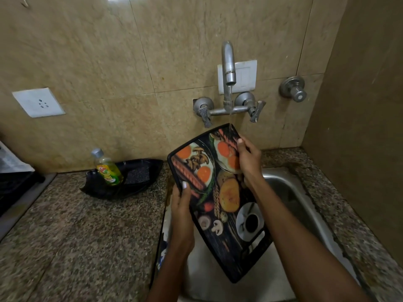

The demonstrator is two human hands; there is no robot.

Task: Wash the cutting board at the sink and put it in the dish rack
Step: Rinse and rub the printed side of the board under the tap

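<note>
I see the cutting board (220, 192) held tilted over the sink (290, 192), printed face up, with the left hand (182, 205) clamped on its left edge, thumb pressed on the picture, and the right hand (248, 162) curled round its upper right edge. Just above the right-hand grip, a thin water stream (230, 110) from the tap (228, 64) lands on the board's top corner. Left of the left-hand grip, a black tray (152, 166) on the counter holds a soap bottle (108, 168) with yellow-green liquid and a dark scrub pad (137, 175).

Food-printed black cutting board (220, 199), tilted over steel sink (290, 192), under running water.
</note>
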